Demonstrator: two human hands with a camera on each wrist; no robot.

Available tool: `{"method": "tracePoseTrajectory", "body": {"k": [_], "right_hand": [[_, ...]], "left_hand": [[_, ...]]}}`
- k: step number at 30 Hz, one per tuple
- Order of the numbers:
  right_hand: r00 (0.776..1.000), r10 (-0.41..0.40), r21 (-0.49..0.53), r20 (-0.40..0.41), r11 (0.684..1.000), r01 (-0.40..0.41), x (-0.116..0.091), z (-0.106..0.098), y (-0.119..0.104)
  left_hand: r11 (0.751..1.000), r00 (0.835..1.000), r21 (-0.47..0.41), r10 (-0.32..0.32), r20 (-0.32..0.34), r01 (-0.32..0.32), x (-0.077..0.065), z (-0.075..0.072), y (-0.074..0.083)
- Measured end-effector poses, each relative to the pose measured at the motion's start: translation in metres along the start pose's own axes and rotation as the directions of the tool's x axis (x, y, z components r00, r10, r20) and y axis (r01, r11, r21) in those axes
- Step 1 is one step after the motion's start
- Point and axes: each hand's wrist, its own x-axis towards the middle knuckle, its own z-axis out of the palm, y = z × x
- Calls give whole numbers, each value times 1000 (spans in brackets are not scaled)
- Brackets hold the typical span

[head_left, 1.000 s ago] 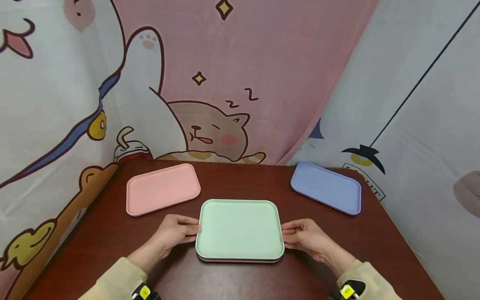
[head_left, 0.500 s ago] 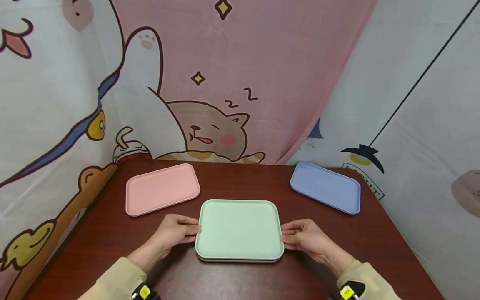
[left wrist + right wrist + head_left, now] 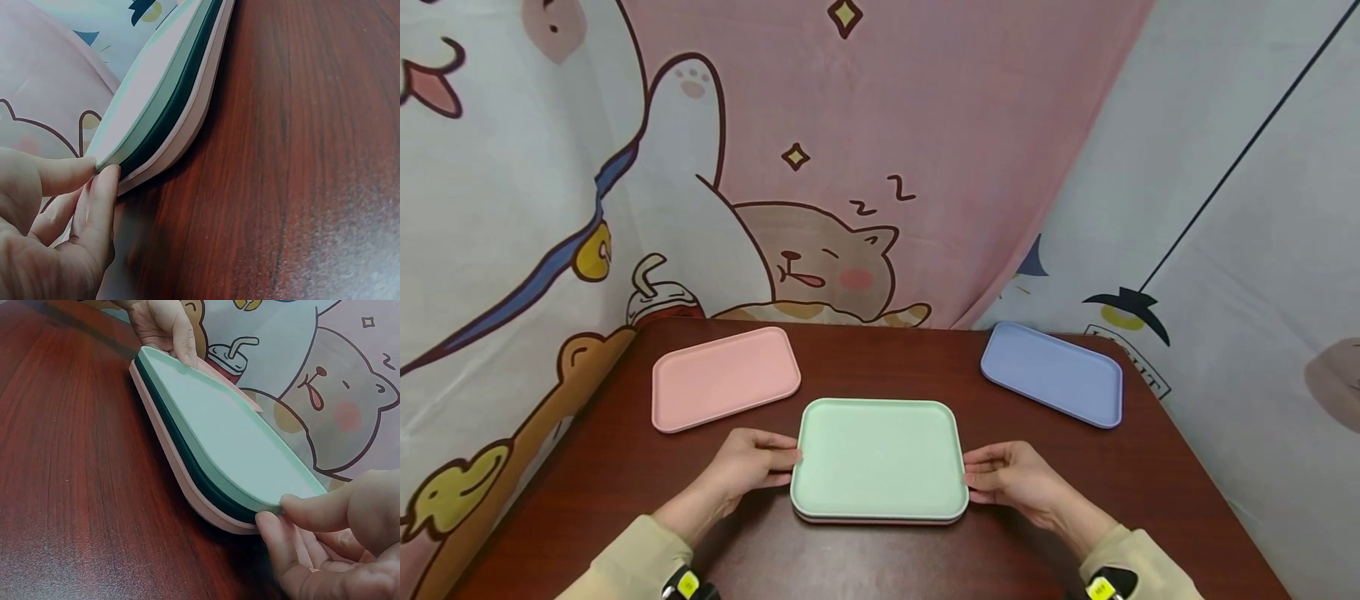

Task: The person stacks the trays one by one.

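A light green rectangular tray (image 3: 880, 457) tops a stack at the near middle of the table. Under it the wrist views show a dark green layer (image 3: 199, 467) and, at the bottom, a pink tray (image 3: 199, 115). My left hand (image 3: 752, 460) pinches the green tray's left edge, thumb at the rim and fingers below. On the opposite short side, my right hand (image 3: 1011, 479) holds the edge the same way, its thumb on the rim and its forefinger against the side in the right wrist view. The stack lies level, close on the tabletop.
A separate pink tray (image 3: 726, 379) lies at the back left of the brown table (image 3: 880, 571), angled. At the back right lies a blue tray (image 3: 1051, 375), slanted the other way. A cartoon-printed cloth (image 3: 940, 167) hangs behind and along both sides.
My right hand and wrist have shifted very slightly down and to the right, still at the tray edge. The left hand, the stack and the other trays stay in place.
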Motion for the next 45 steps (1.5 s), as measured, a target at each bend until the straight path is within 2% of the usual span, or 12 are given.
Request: {"method": "tracePoseTrajectory", "body": {"k": [10, 18, 30, 38, 45], "right_hand": [[1000, -15, 7, 17, 1000, 14, 0, -1, 0], [1000, 8, -34, -26, 999, -9, 0, -9, -4], [996, -11, -31, -87, 999, 8, 7, -17, -26], [993, -60, -14, -100, 998, 59, 16, -26, -42], [993, -76, -27, -87, 997, 74, 32, -22, -55]], "left_hand": [[1000, 1000, 1, -3, 10, 3, -2, -1, 3], [1000, 1000, -15, 0, 17, 1, -2, -7, 3], [996, 998, -69, 56, 37, -53, 3, -31, 10], [997, 998, -47, 59, 6, -58, 4, -45, 20], [995, 996, -49, 85, -6, -86, 7, -69, 23]]}}
